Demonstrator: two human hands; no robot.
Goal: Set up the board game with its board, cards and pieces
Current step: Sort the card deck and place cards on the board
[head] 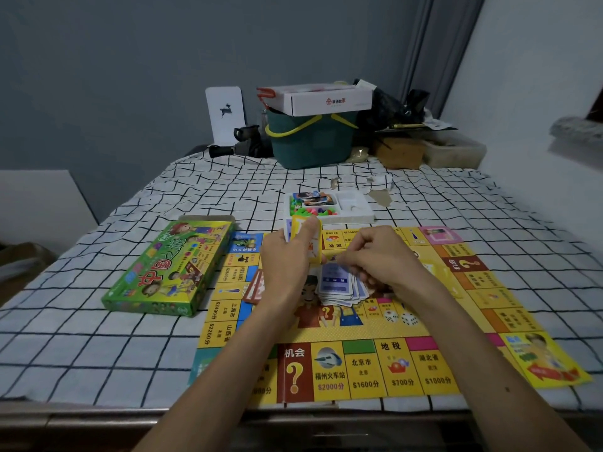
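Note:
The yellow game board (365, 367) lies unfolded on the checked cloth in front of me. My left hand (287, 256) grips a stack of cards (305, 234), a yellow-backed one facing me. My right hand (375, 256) pinches a single card just above a loose pile of blue cards (339, 287) on the board's middle. A red card stack (256, 287) lies on the board by my left wrist. The white plastic tray (354, 210) behind the board holds coloured pieces (310, 210) and more cards (315, 198).
The green game box (169, 269) lies left of the board. At the back stand a green basket (310, 138) with a white carton on it, a white panel (225, 114) and clutter. A wall rises on the right. The table's front edge (98, 415) is near me.

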